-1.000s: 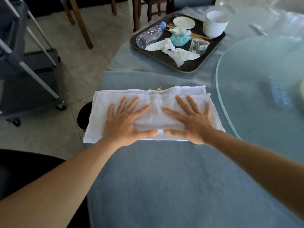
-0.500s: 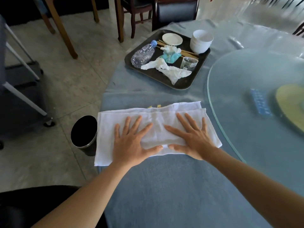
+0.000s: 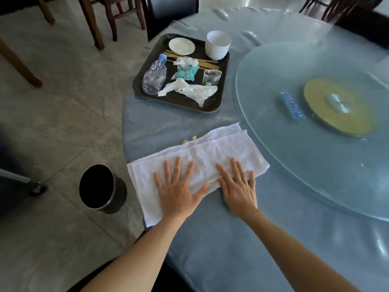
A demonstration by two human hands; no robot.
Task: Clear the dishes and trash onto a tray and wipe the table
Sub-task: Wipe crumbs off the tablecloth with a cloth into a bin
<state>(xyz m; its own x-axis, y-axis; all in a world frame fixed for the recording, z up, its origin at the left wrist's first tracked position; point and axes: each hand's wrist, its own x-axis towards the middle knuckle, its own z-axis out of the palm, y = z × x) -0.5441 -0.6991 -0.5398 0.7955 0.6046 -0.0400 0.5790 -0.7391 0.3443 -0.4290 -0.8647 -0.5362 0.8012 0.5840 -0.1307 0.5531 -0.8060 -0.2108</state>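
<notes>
A folded white cloth towel (image 3: 195, 165) is being pressed flat onto the round table covered in blue-grey cloth (image 3: 221, 249) by two bare hands. The left hand (image 3: 176, 186) is being held with fingers straight and spread on the towel's near half, and the right hand (image 3: 237, 186) is being laid beside it, fingers straight, its fingertips on the towel's near right edge and its heel on the tablecloth. Nothing is being gripped by either hand. A few small yellow crumbs (image 3: 190, 139) are lying just beyond the towel's far edge.

Farther beyond the towel, a dark rectangular plastic tray (image 3: 210, 102) is sitting on the table. On it are being carried a crushed clear plastic bottle with a blue cap (image 3: 155, 75), crumpled white paper napkins (image 3: 193, 90), a crumpled teal wrapper (image 3: 187, 72), wooden chopsticks (image 3: 207, 64), a small white saucer (image 3: 181, 45), a stack of white bowls (image 3: 217, 45) and a small clear glass (image 3: 211, 77).

To the right of the towel, a round glass turntable (image 3: 294, 154) is resting on the table, its rim just beside the towel's right end. To the left of the towel, on the tiled floor, a black cylindrical bin (image 3: 101, 189) is standing near the table edge.
</notes>
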